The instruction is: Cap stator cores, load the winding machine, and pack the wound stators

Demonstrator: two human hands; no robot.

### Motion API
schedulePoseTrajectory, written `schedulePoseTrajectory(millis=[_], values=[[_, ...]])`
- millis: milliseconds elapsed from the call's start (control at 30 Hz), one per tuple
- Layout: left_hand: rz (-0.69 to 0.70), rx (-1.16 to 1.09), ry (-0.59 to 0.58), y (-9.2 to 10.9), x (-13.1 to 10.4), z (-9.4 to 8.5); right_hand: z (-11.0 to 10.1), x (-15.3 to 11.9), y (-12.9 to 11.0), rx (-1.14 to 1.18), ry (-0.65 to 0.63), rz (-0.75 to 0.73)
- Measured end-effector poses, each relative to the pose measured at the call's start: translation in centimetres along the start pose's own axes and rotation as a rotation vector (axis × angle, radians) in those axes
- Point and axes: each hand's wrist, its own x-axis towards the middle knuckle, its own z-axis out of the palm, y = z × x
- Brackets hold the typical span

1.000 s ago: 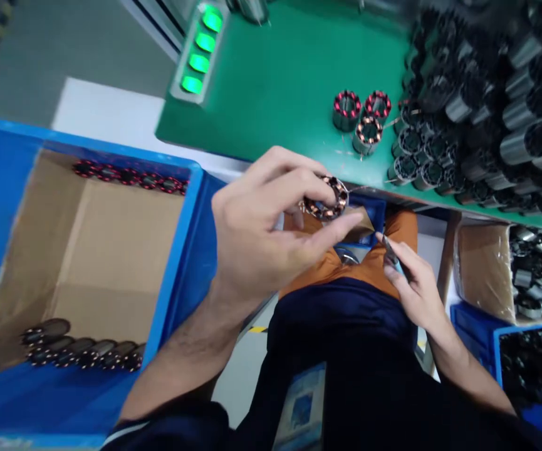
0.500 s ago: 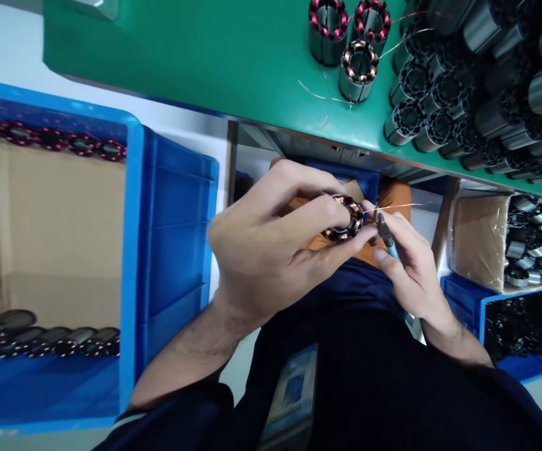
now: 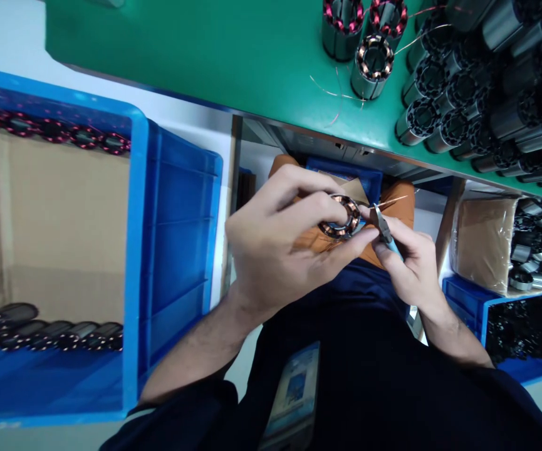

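Observation:
My left hand [image 3: 284, 241] grips a motor stator [image 3: 354, 216], a ring wound with copper coils, over my lap. Its fingers cover the stator's left part, and the body below the ring is hidden. Just to the right, my right hand [image 3: 409, 263] is closed around small pliers [image 3: 384, 230] with light-blue handles. The jaws point up and left, close beside the stator's rim. A thin copper wire [image 3: 395, 200] sticks out to the right past the jaws; whether they pinch it I cannot tell.
On the green table [image 3: 195, 62] stand a copper-wound stator [image 3: 374, 62], two red-wound ones and several unwound cores [image 3: 421, 119]. Loose wire ends lie near the table's edge. A blue crate [image 3: 134, 263] with stators stands at left; a carton of metal rings [image 3: 484, 244] is at right.
The pliers have turned more upright, their jaws now showing clearly by the wire. The wire's free end looks shorter and bundled. The whole view has shifted slightly.

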Motion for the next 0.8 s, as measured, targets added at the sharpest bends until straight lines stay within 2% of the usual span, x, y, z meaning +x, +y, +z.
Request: schedulePoseTrajectory(millis=[100, 167, 267, 333, 500, 700, 800], values=[[-0.293, -0.290, -0.029, -1.1, -0.9, 0.1, -0.1, 0.5, 0.9, -0.069, 0.014, 0.056], [-0.504, -0.489, -0.048, -1.7, -1.4, 0.1, -0.3, 0.7, 1.4, -0.164, 0.030, 0.030], [-0.682, -0.652, -0.070, -2.0, -1.6, 0.3, -0.5, 0.9, 1.7, -0.327, 0.078, -0.055], [-0.723, -0.686, -0.082, -1.8, -1.4, 0.7, -0.5, 1.0, 1.8, -0.419, 0.128, -0.117], [-0.722, -0.711, -0.093, -1.3, -0.9, 1.9, -0.3, 1.3, 1.7, -0.525, 0.214, -0.270], [-0.674, -0.711, -0.063, -0.7, -0.7, 2.7, -0.2, 1.2, 1.4, -0.502, 0.234, -0.149], [-0.691, -0.724, -0.065, -0.5, -0.7, 3.0, -0.3, 1.0, 1.3, -0.443, 0.225, -0.141]])
